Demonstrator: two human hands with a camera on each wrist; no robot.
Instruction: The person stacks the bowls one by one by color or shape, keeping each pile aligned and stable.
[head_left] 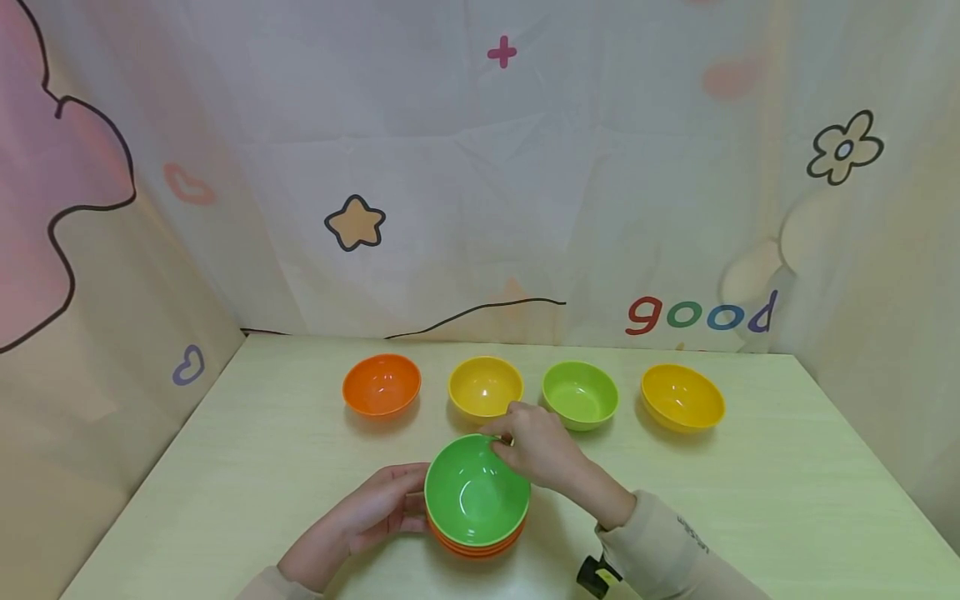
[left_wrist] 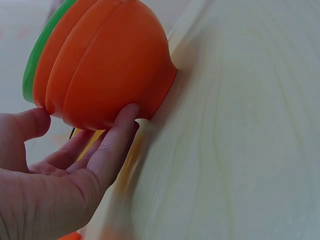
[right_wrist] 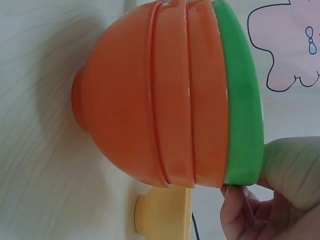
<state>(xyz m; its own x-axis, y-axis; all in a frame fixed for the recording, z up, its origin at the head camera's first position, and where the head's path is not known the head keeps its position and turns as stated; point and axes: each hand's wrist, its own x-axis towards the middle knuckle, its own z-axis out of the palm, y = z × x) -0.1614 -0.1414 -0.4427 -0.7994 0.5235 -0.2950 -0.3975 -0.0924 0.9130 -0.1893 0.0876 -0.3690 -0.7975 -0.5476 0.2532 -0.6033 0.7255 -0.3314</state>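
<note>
A green bowl (head_left: pixel 477 490) sits on top of a nested stack of three orange bowls (right_wrist: pixel 120 95), near the front of the table. My right hand (head_left: pixel 542 446) pinches the green bowl's far right rim between thumb and fingers. At the stack's left side is my left hand (head_left: pixel 386 504). In the left wrist view its thumb meets the rims, and a fairly straight finger touches the lower orange wall (left_wrist: pixel 115 65). The stack's foot appears to rest on the table.
Along the back of the table stand an orange bowl (head_left: pixel 382 387), a yellow bowl (head_left: pixel 483 388), a light green bowl (head_left: pixel 580 396) and another yellow bowl (head_left: pixel 682 398), spaced apart. Behind the pale table (head_left: pixel 810 475) hangs a printed cloth (head_left: pixel 450 183). A black device (head_left: pixel 597 575) sits by the right sleeve.
</note>
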